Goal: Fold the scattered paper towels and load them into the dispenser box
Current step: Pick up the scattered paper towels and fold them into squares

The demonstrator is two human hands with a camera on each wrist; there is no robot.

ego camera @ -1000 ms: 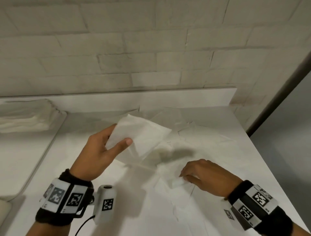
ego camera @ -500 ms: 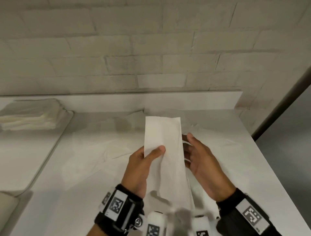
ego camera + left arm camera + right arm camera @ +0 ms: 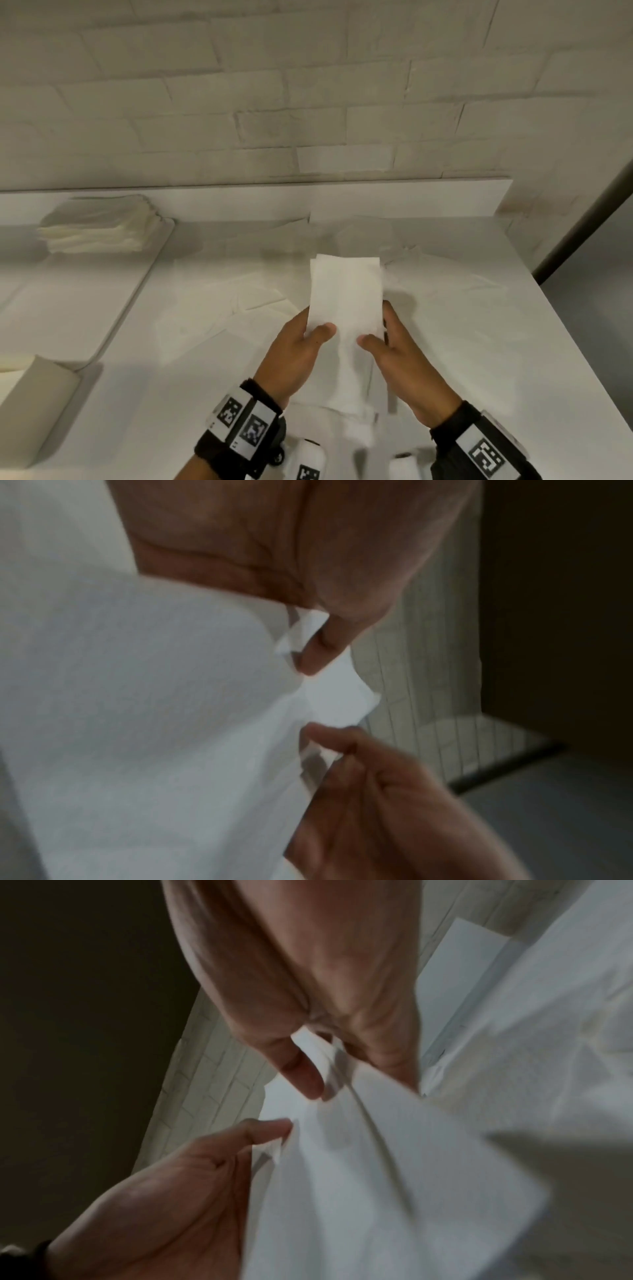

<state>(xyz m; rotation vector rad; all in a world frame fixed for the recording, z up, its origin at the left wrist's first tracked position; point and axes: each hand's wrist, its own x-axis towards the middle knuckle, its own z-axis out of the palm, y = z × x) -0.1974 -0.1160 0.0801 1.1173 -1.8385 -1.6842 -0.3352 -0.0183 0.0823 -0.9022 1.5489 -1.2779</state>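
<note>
While both hands hold it above the table [image 3: 513,325], head view: left hand [image 3: 294,356] and right hand [image 3: 407,370] each pinch a long edge of the folded paper towel [image 3: 346,294], thumbs on top. Judgement: align the long edges before creasing, keep the top corners flush. Loose towels [image 3: 260,301] lie underneath; finished stack [image 3: 99,229] sits far left, with open room that way.
Left wrist: thumb and fingers pinch the towel edge, blurred.
Right wrist: thumb pressed on the towel, fingers behind it. Dispenser box: cannot tell which thing it is.
</note>
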